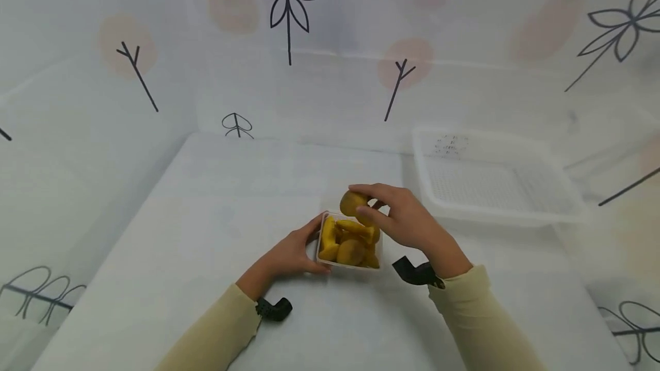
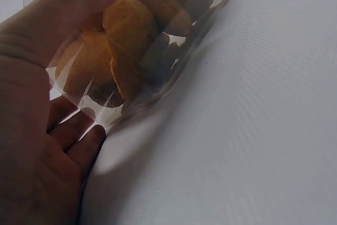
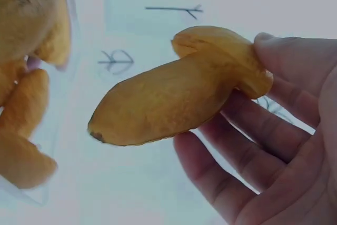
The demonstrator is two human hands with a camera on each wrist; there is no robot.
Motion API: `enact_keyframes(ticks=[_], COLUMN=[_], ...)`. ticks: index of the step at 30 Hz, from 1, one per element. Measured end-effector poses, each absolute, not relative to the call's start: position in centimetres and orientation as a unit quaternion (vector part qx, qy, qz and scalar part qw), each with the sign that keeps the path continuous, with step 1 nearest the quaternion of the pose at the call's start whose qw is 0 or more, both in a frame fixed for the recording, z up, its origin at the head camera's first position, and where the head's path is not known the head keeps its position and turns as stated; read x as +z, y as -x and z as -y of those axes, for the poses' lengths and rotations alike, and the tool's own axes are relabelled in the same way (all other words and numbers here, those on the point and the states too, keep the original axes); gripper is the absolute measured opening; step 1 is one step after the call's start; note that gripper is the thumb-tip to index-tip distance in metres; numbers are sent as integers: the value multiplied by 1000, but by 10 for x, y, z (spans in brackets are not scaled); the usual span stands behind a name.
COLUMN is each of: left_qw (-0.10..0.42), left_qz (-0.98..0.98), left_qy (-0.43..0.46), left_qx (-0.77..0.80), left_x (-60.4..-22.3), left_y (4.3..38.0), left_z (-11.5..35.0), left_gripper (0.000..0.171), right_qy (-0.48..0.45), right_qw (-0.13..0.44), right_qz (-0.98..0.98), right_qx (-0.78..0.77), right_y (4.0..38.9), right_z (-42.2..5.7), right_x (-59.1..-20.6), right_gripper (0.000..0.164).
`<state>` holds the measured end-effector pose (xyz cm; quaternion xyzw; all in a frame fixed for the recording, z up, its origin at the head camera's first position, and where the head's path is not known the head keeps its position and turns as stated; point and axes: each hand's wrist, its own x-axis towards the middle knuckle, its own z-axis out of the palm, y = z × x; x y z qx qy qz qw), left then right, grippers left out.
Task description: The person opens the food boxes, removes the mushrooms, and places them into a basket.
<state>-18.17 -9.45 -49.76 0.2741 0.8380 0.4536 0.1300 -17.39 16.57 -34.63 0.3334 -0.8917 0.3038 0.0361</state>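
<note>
The right hand (image 1: 404, 219) has its thumb and fingers partly closed, pinching a yellow mushroom-like piece (image 3: 163, 98) by one end; its longer part juts free of the fingertips. Below these fingers, the clear box (image 1: 356, 267) of similar pieces (image 1: 352, 252) sits gripped between the left hand's (image 1: 294, 252) thumb and fingers. The overhanging part could twist the piece loose if the pinch slackens; too hard a left squeeze might buckle the thin wall, tipping pieces onto the desk (image 1: 206, 216).
</note>
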Motion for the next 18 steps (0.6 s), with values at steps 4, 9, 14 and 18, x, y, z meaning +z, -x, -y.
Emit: enact_keyframes(ticks=[4, 9, 14, 18], left_qw=[132, 132, 126, 122], left_qz=[-841, -845, -838, -827], left_qy=[-261, -245, -234, -251], left_qx=[456, 456, 476, 488], left_x=[-496, -496, -495, -495], left_y=[183, 182, 177, 177], left_z=[91, 87, 85, 78], left_gripper=[118, 118, 118, 121], right_qy=[-326, -292, -247, -212], right_qw=[55, 89, 101, 104], right_qz=[887, 890, 902, 911], right_qx=[322, 339, 340, 339], right_y=[178, 188, 198, 200], right_z=[-181, -204, -227, -248], right_x=[-339, -334, -334, -336], right_gripper=[41, 40, 41, 42])
